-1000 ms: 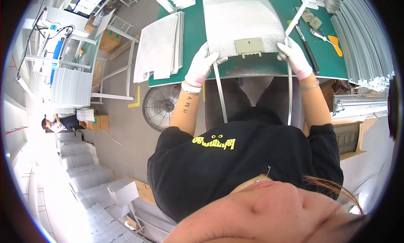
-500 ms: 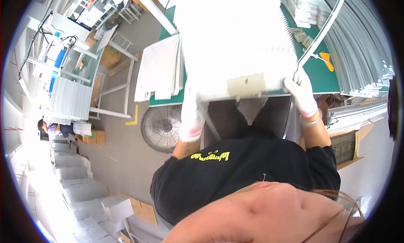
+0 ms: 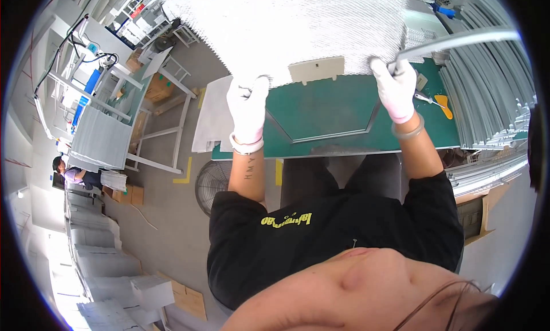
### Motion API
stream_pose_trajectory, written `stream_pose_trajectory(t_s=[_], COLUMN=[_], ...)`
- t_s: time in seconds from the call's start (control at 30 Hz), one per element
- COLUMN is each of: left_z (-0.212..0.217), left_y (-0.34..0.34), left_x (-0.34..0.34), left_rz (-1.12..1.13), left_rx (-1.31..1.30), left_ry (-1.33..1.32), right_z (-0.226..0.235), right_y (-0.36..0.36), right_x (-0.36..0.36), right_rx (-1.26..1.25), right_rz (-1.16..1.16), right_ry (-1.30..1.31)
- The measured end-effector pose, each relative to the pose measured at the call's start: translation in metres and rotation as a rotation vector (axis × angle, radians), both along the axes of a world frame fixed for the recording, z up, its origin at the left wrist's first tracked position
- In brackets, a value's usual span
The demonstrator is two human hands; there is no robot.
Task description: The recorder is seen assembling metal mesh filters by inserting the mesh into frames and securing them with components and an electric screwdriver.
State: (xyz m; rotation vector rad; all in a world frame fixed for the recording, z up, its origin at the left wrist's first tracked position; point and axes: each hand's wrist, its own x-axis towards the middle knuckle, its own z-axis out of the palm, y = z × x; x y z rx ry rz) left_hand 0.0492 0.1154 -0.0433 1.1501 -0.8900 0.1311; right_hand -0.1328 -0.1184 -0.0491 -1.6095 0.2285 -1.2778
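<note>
- While the white mesh panel (image 3: 286,27) is held up above the green bench (image 3: 344,116), its lower edge is gripped by the gloved left hand (image 3: 247,105), whose fingers are closed on the corner.
- At the opposite corner, the gloved right hand (image 3: 396,87) is closed around the grey metal strip (image 3: 458,39) where it meets the panel's edge; whether the mesh itself is pinched there cannot be told.
- Both corners are best kept level, so that the mesh is not twisted or creased.
- A firm hold on the strip is advised, since its long free end reaches toward the stacked grey frames (image 3: 492,96) and could catch on them.
- Care is needed around the beige plate (image 3: 316,69) on the lower edge and the orange-handled tool (image 3: 435,102) lying on the bench.
</note>
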Motion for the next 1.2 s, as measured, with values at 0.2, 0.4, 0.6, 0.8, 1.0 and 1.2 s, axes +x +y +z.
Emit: stream_pose_trajectory(t_s=[0.2,0.4,0.6,0.8,1.0,1.2], left_z=[-0.010,-0.083,-0.080,0.000,-0.003,-0.023], left_y=[-0.006,-0.009,0.015,-0.014,-0.015,0.008], left_x=[0.007,0.005,0.027,0.019,0.001,-0.007], left_rz=[0.077,-0.011,-0.174,-0.065,0.266,0.241], left_rx=[0.041,0.196,0.553,0.093,0.035,0.133], left_ry=[-0.056,0.174,-0.024,0.009,-0.186,-0.149], right_z=[0.002,-0.081,-0.059,0.004,-0.003,-0.018], right_y=[-0.001,-0.024,-0.039,-0.028,-0.025,-0.016], right_x=[-0.006,-0.003,-0.025,0.005,-0.004,-0.022], right_rx=[-0.008,0.045,-0.130,-0.132,-0.106,-0.080], right_rz=[0.026,0.229,0.402,-0.124,-0.174,-0.049], right_ry=[0.043,0.199,0.403,0.099,0.076,0.040])
